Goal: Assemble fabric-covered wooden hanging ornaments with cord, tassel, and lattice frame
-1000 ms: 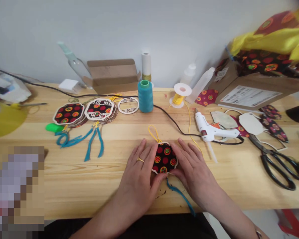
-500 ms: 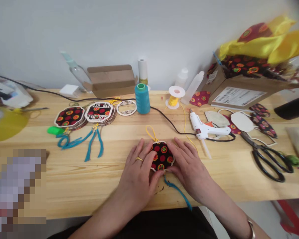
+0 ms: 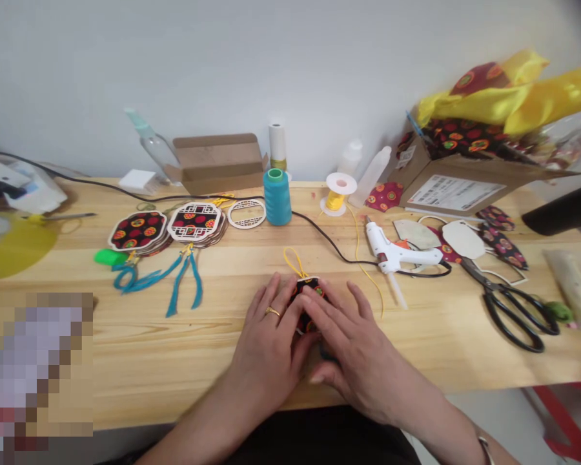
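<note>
A fabric-covered pendant (image 3: pixel 312 292) in black with red and multicoloured circles lies on the wooden table, a yellow cord loop (image 3: pixel 295 260) at its top. Holding it by the left side is my left hand (image 3: pixel 270 336), with the fingers along the edge and the thumb underneath at the lower edge. Over its right part lies my right hand (image 3: pixel 356 339), fingers stretched out and thumb apart, the index fingertip resting on the cloth. Much of the pendant is hidden beneath the hands, and its blue tassel is almost wholly covered.
Stacked pendants (image 3: pixel 138 231) with blue tassels lie at the left. A teal thread cone (image 3: pixel 277 199) stands behind my hands. To the right are a glue gun (image 3: pixel 394 250), scissors (image 3: pixel 513 307) and a fabric-filled cardboard box (image 3: pixel 458 187). A black cable (image 3: pixel 319 229) crosses the table.
My right hand has moved left from the pendant's right edge onto its face. Its thumb has come off the lower edge. My left hand keeps its place.
</note>
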`<state>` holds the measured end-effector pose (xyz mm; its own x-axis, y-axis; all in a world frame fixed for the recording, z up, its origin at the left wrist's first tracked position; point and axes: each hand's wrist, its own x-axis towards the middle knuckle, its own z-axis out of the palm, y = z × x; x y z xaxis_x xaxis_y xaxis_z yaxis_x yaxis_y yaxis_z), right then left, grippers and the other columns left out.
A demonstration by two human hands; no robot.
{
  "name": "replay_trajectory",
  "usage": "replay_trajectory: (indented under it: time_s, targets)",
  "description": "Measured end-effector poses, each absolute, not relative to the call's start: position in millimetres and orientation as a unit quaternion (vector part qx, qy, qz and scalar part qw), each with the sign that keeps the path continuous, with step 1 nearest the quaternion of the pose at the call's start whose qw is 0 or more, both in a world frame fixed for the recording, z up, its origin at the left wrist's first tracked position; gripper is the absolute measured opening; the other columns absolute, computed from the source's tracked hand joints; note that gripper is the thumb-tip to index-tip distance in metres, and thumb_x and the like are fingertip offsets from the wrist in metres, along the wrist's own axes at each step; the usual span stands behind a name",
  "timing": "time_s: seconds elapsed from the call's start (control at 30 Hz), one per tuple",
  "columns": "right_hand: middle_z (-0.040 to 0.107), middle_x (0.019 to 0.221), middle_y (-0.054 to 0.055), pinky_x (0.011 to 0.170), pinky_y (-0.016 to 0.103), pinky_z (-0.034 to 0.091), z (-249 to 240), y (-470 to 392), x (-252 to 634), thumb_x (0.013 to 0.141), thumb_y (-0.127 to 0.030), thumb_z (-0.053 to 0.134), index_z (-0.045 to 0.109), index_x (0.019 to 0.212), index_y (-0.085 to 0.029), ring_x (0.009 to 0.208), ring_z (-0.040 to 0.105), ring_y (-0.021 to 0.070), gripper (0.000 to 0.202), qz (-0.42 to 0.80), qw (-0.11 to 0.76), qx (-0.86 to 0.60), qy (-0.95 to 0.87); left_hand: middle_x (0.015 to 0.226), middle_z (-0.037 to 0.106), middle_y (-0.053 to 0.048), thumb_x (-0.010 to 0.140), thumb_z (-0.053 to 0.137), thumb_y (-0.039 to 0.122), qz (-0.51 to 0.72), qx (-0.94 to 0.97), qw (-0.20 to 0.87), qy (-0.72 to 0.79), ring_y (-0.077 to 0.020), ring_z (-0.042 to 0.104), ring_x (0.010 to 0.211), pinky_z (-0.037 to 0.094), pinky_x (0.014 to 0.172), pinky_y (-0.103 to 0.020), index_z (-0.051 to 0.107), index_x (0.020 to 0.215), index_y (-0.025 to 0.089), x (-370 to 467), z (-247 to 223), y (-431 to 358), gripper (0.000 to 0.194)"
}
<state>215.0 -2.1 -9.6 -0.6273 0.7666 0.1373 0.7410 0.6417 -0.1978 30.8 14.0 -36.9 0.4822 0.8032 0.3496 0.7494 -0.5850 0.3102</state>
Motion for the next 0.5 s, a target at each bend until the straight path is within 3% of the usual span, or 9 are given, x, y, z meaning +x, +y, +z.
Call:
replay_trajectory:
  time_s: [0.23,0.4,0.5]
  targets:
    - [0.033,0.152,0.014,0.110,0.061,0.016,-17.2,-2.1,208.6,0.088,-0.062,0.043,0.023,0.145,-0.001,0.144,0.003,0.0372,0.086,0.043,0.110,-0.450,-0.885,0.139,0.049,-0.019,0.088,0.054,0.026,0.232,0.861,0.052,0.449,-0.0373,0.034,0.135,0.040,0.103,-0.059,0.047,0.130,0.010,30.4,-37.1,13.3,0.046]
    - [0.043,0.145,0.018,0.110,0.058,0.016,-23.6,-1.7,210.1,0.088,-0.064,0.040,0.022,0.145,-0.001,0.144,0.006,0.0357,0.087,-0.003,0.140,-0.484,-0.864,0.139,0.049,-0.021,0.087,0.055,0.027,0.229,0.862,0.042,0.450,-0.0385,0.036,0.133,0.040,0.102,-0.059,0.051,0.126,0.008,31.1,-36.3,12.6,0.043]
    - [0.042,0.146,0.018,0.110,0.056,0.018,-21.0,-3.7,209.2,0.089,-0.063,0.037,0.019,0.147,-0.002,0.144,0.007,0.0349,0.086,0.001,0.145,-0.491,-0.859,0.138,0.049,-0.021,0.087,0.055,0.027,0.227,0.863,0.042,0.449,-0.0390,0.036,0.133,0.041,0.102,-0.059,0.052,0.126,0.008,31.0,-35.9,12.5,0.043]
